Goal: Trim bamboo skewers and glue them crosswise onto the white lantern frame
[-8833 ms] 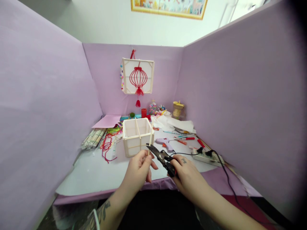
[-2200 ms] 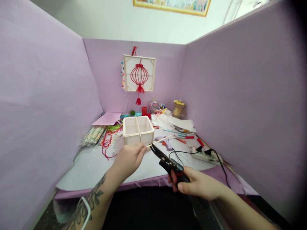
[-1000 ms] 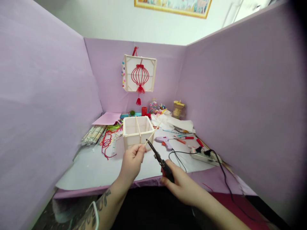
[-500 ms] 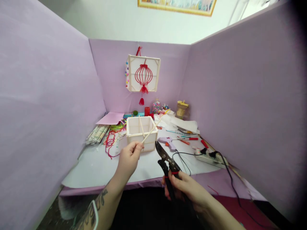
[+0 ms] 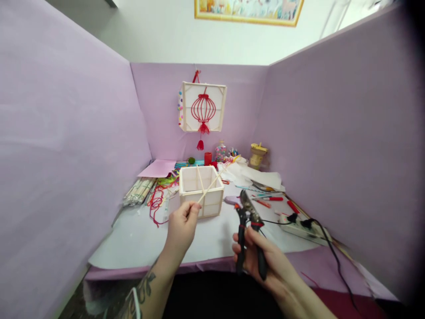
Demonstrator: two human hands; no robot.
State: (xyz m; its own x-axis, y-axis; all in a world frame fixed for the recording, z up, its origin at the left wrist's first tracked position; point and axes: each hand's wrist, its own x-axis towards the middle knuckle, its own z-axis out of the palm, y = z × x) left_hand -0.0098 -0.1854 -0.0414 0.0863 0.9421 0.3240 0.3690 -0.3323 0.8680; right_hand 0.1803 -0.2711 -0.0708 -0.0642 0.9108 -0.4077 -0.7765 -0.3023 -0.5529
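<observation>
My left hand (image 5: 183, 225) pinches one end of a thin wooden stick (image 5: 212, 182), which slants up and to the right in front of an open-topped white box frame (image 5: 211, 208). A second thin stick (image 5: 200, 178) lies across the top of that box. In my right hand (image 5: 262, 252) is a pair of pruning shears (image 5: 249, 213) with black handles and red bands, blades pointing up, held right of the box. The blades and the stick are apart. Behind the shears, a lilac glue gun (image 5: 231, 200) is partly hidden.
A finished-looking lantern (image 5: 219, 108) with a red design hangs at the back. At left lie bagged sticks (image 5: 138, 190) and red yarn (image 5: 155, 206). A power strip (image 5: 303, 228) with black cords, red markers (image 5: 274, 199) and white paper (image 5: 262, 177) are on the right.
The shears have moved right and turned more upright, with the fingers looser around the handles. My left hand still holds the stick. The whole view has shifted slightly.
</observation>
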